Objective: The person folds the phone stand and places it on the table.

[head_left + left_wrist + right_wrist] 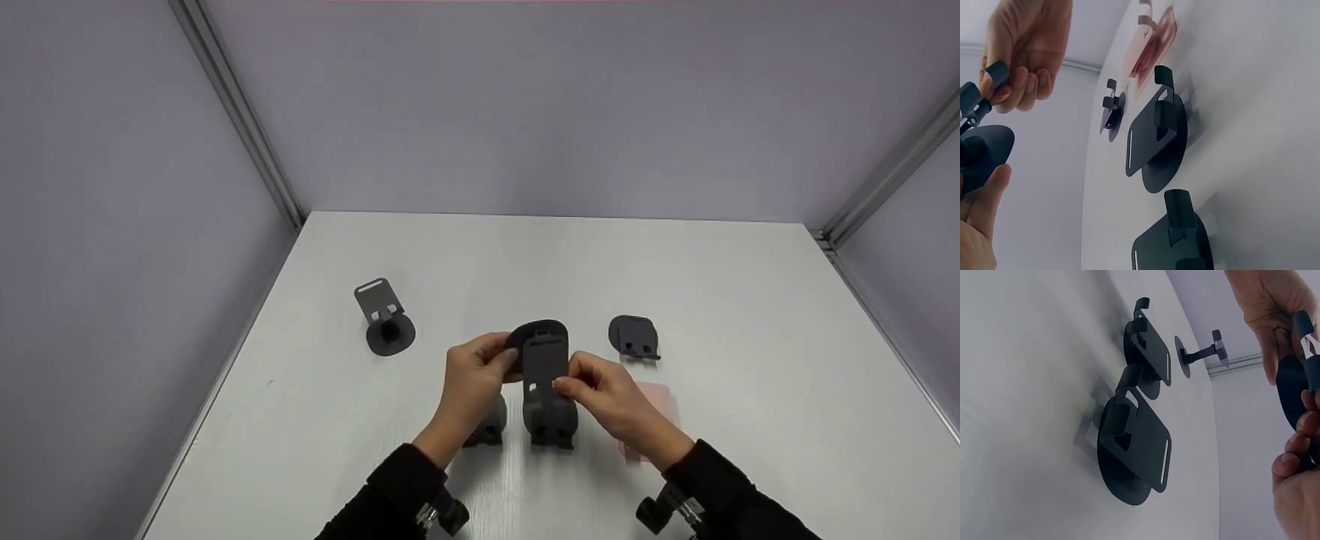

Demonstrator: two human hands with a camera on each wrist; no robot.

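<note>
Raised above the table, a dark phone stand [545,358] is between both hands. My left hand [475,369] grips the rim of its round base [991,147], thumb on the near side. With thumb and fingers, my right hand [609,395] pinches the stand's hinged plate by a curved lip [997,74]. Just below the held stand, a second dark phone stand [551,429] sits folded on the table. Another dark phone stand [491,424] is beside it, partly hidden by the left hand in the head view.
An unfolded dark phone stand [390,334] is at the far left. Farther right is a folded dark phone stand [634,336]. A pink phone stand [658,397] lies partly behind the right forearm. Walls [525,112] enclose the white table [750,337] at the back and sides.
</note>
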